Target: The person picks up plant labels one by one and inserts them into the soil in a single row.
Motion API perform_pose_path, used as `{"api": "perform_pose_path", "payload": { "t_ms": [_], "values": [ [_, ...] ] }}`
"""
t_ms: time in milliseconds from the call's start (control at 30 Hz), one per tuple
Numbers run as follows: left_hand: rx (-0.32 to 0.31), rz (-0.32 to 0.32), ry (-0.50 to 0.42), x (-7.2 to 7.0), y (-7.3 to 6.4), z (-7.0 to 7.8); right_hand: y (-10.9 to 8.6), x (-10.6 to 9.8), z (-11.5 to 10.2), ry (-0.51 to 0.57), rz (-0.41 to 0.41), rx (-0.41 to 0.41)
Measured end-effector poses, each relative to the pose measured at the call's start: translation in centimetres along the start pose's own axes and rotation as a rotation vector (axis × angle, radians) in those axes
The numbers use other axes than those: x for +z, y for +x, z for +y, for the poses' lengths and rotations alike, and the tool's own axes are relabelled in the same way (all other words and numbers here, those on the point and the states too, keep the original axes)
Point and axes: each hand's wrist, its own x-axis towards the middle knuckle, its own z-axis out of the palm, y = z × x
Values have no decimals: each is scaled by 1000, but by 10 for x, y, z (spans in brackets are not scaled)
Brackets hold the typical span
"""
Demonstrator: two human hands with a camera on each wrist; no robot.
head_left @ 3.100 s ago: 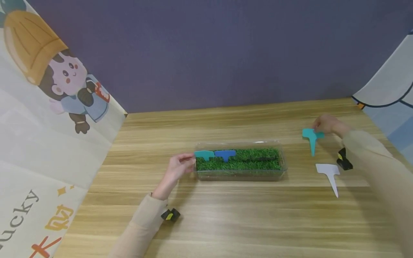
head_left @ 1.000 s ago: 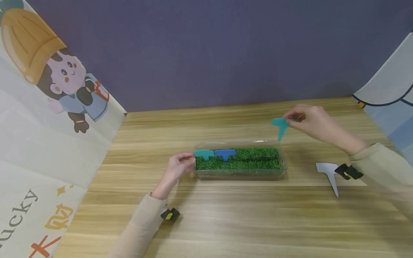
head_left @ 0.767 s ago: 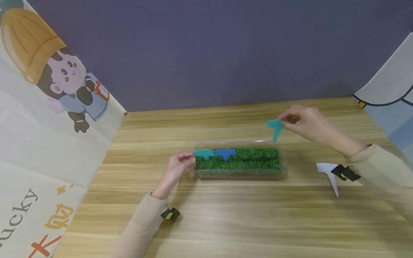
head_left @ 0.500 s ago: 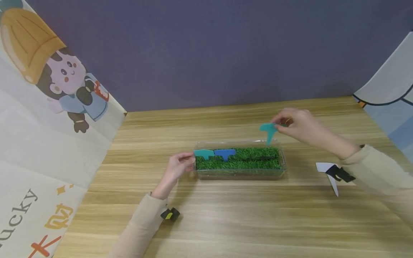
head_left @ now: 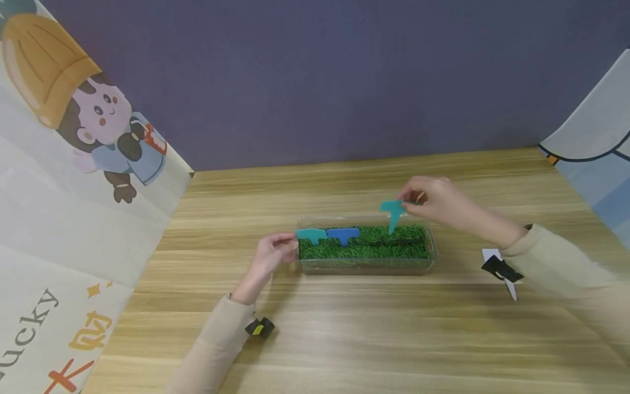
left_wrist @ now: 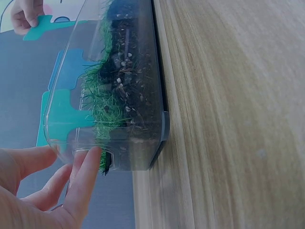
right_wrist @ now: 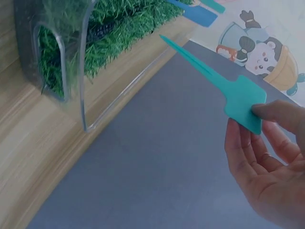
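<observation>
A clear plastic planter box [head_left: 366, 267] holds green artificial grass [head_left: 389, 251] over dark soil. Two plant labels stand in its left part: a teal one [head_left: 311, 236] at the end and a blue one [head_left: 343, 236] beside it. My left hand [head_left: 272, 256] touches the box's left end with fairly straight fingers, as the left wrist view confirms. Thumb and fingers of my right hand [head_left: 438, 203] pinch another teal plant label [right_wrist: 245, 102] by its wide head. Its pointed stem hangs down over the grass, right of the blue label; whether the tip touches cannot be told.
A white plant label [head_left: 512, 290] lies on the wooden table [head_left: 374, 334] at the right, partly covered by the black wrist device [head_left: 502, 268]. A dark panel [head_left: 344, 82] rises along the table's back edge.
My right hand has picked the teal label up from the table at the right and carried it left and down over the planter box. The left hand has stayed in place.
</observation>
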Motion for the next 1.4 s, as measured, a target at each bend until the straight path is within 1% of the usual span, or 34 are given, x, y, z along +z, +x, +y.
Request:
{"api": "perform_pose_path", "payload": {
  "t_ms": [300, 533, 733, 1100, 1400],
  "values": [
    [-5, 3, 5, 0, -1, 1, 4, 14, -1, 15, -62, -11],
    [-12, -7, 3, 0, -1, 1, 6, 23, -1, 22, -75, -40],
    [-8, -13, -1, 0, -1, 0, 6, 28, 0, 20, -94, -36],
    [-17, 6, -11, 1, 0, -1, 5, 41, 6, 1, -72, -96],
    [-6, 5, -4, 0, 1, -2, 5, 46, 8, -17, -54, -143]
  ]
}}
